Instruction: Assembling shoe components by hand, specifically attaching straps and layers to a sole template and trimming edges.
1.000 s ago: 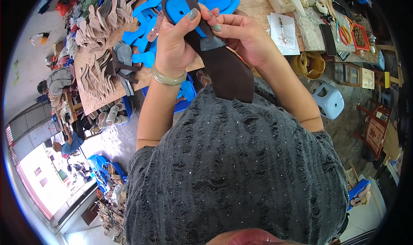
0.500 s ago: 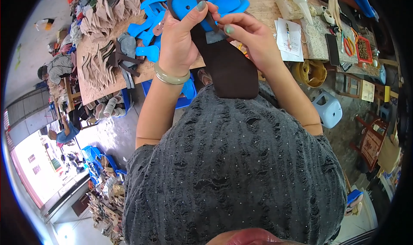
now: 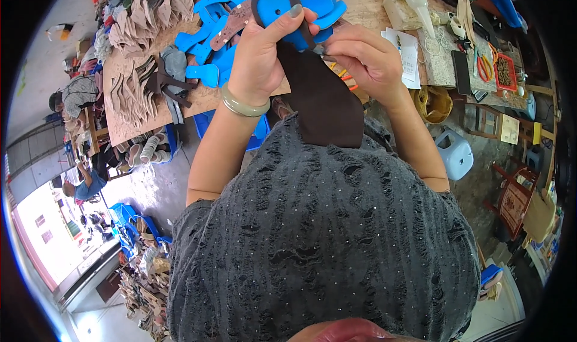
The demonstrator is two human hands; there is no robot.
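My left hand (image 3: pixel 262 59) grips a shoe insole, its thumb pressed on the top. The insole has a blue end (image 3: pixel 271 11) with a small dark hole and a dark brown border. Its brown part, a wide flap of sheet material (image 3: pixel 324 98), hangs toward my lap and rests against my shirt. Close by on the right, my right hand (image 3: pixel 368 59) has its fingers pinched together at the insole's edge. A small greyish bit shows at those fingertips; what it is cannot be made out. Several blue insoles (image 3: pixel 204 74) lie on the table behind my left hand.
Stacks of beige insole pieces (image 3: pixel 135 92) cover the left of the wooden table (image 3: pixel 120 131). At right are paper sheets (image 3: pixel 410 65), a phone (image 3: pixel 461 70), scissors (image 3: pixel 484 68) and a red tray (image 3: pixel 506 71). A yellow bucket (image 3: pixel 434 104) and blue stool (image 3: pixel 455 155) stand below. Other people sit far left.
My right hand has pulled slightly right and down, with its fingers closed tighter. The grey patch on the brown material is now mostly out of sight. The insole has shifted a little right.
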